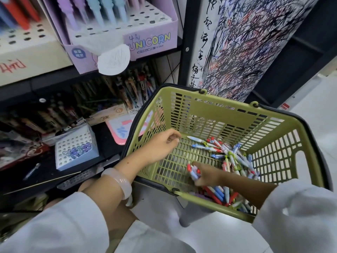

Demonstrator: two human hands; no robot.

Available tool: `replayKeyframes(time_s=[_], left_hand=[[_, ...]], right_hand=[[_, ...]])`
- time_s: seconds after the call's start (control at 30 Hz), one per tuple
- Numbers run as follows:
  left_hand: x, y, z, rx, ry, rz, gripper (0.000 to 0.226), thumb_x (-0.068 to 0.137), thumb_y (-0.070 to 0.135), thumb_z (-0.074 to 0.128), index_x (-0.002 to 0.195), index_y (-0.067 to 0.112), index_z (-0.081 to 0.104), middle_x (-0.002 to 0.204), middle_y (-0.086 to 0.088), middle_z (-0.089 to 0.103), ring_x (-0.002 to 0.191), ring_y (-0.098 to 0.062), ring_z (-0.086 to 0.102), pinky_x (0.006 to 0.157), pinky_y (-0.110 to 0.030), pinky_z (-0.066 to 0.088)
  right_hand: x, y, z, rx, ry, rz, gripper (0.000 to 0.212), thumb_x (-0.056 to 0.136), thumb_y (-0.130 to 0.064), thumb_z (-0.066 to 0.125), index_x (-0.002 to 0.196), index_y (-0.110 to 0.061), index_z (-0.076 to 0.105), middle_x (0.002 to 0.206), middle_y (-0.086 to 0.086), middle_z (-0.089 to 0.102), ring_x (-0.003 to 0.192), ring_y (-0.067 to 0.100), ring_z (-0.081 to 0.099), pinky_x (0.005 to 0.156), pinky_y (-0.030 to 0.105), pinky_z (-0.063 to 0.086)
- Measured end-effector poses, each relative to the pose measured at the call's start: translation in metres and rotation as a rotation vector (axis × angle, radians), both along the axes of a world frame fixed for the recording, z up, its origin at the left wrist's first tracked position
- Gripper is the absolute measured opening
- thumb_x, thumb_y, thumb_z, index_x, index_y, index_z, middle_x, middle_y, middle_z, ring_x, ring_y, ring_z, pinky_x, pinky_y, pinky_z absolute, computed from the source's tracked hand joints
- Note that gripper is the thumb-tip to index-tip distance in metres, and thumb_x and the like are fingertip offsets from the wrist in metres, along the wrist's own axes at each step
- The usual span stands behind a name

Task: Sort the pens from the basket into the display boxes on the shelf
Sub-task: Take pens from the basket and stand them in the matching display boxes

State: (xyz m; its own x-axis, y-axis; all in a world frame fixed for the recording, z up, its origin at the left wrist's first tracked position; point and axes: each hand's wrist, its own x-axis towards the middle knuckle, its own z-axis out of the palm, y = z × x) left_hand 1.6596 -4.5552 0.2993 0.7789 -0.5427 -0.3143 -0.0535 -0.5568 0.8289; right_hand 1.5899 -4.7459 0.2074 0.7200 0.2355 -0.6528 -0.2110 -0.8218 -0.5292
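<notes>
While the right hand (204,175) reaches down into the green basket (209,106) with its fingers curled round a small bunch of red-and-blue pens (193,171), the left hand (162,145) hovers over the basket's near-left corner, fingers loosely bent and pinching something too small to name. Beside the right hand a loose heap of pens (231,157) lies along the basket's right and near sides, many dozens by the look of it. To the left, on the dark lower shelf (45,178), a white perforated display box (76,152) holds only a few glittery caps in one cluster, most holes bare. Above it the purple unicorn box (151,42) carries pastel pens at the back, its front holes open. Judging by that, sorting is at an early stage, with most of the pile left.
</notes>
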Motion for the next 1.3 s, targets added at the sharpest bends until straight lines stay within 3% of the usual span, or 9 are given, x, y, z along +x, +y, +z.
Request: replayKeyframes(time_s=[0.07,0.17,0.3,0.4,0.53,0.63,0.83,1.03,1.3], left_hand=[[0.001,0.002,0.003,-0.001,0.004,0.026,0.022,0.097,0.022,0.045,0.117,0.021,0.053,0.117,0.002,0.057,0.108,-0.013,0.054,0.089,-0.026,0.043],[-0.002,0.002,0.01,-0.022,0.109,0.093,0.031,0.095,0.029,0.049,0.125,0.023,0.046,0.115,0.007,0.057,0.106,-0.012,0.055,0.078,-0.023,0.043],[-0.007,-0.008,0.019,-0.164,0.307,0.07,0.062,0.086,0.037,0.061,0.138,0.026,0.029,0.123,0.009,0.05,0.109,-0.007,0.048,0.095,-0.027,0.034],[-0.006,-0.017,0.027,-0.327,0.32,0.124,0.038,0.085,0.025,0.066,0.117,0.028,0.045,0.117,0.002,0.06,0.098,-0.008,0.058,0.084,-0.021,0.046],[0.0,-0.016,0.038,-0.409,0.254,0.276,0.012,0.086,0.009,0.062,0.094,0.017,0.058,0.08,-0.006,0.066,0.067,-0.01,0.066,0.075,-0.037,0.054],[0.004,-0.009,0.046,-0.445,0.174,0.266,0.012,0.088,0.01,0.057,0.081,0.02,0.056,0.052,0.008,0.058,0.048,-0.004,0.059,0.049,-0.021,0.049],[0.021,0.015,0.064,-0.582,0.105,0.357,0.008,0.092,0.019,0.056,0.085,0.017,0.059,0.058,0.005,0.06,0.052,-0.006,0.059,0.05,-0.023,0.046],[0.025,0.041,0.091,-0.693,0.011,0.368,0.011,0.092,0.018,0.054,0.082,0.016,0.058,0.056,0.008,0.061,0.049,-0.004,0.058,0.049,-0.019,0.05],[0.026,0.101,0.129,-0.726,-0.082,0.529,0.013,0.093,0.022,0.053,0.082,0.016,0.055,0.057,0.002,0.056,0.046,-0.009,0.054,0.045,-0.021,0.047]], right_hand=[[0.012,-0.002,0.018,0.168,-0.04,-0.215,0.056,0.087,-0.005,0.056,0.137,-0.003,0.03,0.07,0.0,0.05,0.047,-0.002,0.048,0.048,0.015,0.04],[0.042,0.002,0.058,0.405,-0.161,-0.427,0.015,0.089,-0.008,0.055,0.1,-0.005,0.045,0.073,0.005,0.053,0.056,0.008,0.055,0.056,0.024,0.051],[0.071,0.023,0.106,0.718,-0.218,-0.593,0.011,0.087,-0.002,0.05,0.082,-0.011,0.045,0.069,0.003,0.052,0.062,0.013,0.054,0.064,0.028,0.051],[0.083,0.044,0.133,0.873,-0.261,-0.65,0.018,0.088,0.001,0.047,0.075,-0.011,0.05,0.059,-0.001,0.054,0.051,0.007,0.056,0.051,0.018,0.05],[0.091,0.063,0.155,0.908,-0.35,-0.639,0.015,0.09,-0.003,0.049,0.078,-0.012,0.05,0.058,-0.002,0.053,0.048,0.005,0.055,0.05,0.017,0.048],[0.095,0.067,0.168,0.856,-0.429,-0.574,0.01,0.092,-0.014,0.054,0.083,-0.01,0.055,0.063,-0.003,0.06,0.055,0.002,0.058,0.054,0.013,0.046],[0.094,0.07,0.18,0.927,-0.477,-0.547,0.022,0.094,-0.026,0.05,0.111,-0.014,0.057,0.102,0.002,0.064,0.089,0.01,0.062,0.076,0.021,0.052],[0.099,0.095,0.206,0.79,-0.597,-0.459,0.012,0.09,-0.01,0.058,0.079,-0.014,0.063,0.073,0.002,0.063,0.058,0.006,0.057,0.063,0.019,0.049],[0.124,0.143,0.257,0.972,-0.674,-0.556,0.014,0.094,-0.007,0.048,0.081,-0.013,0.05,0.072,0.004,0.06,0.051,0.003,0.057,0.049,0.015,0.046]])
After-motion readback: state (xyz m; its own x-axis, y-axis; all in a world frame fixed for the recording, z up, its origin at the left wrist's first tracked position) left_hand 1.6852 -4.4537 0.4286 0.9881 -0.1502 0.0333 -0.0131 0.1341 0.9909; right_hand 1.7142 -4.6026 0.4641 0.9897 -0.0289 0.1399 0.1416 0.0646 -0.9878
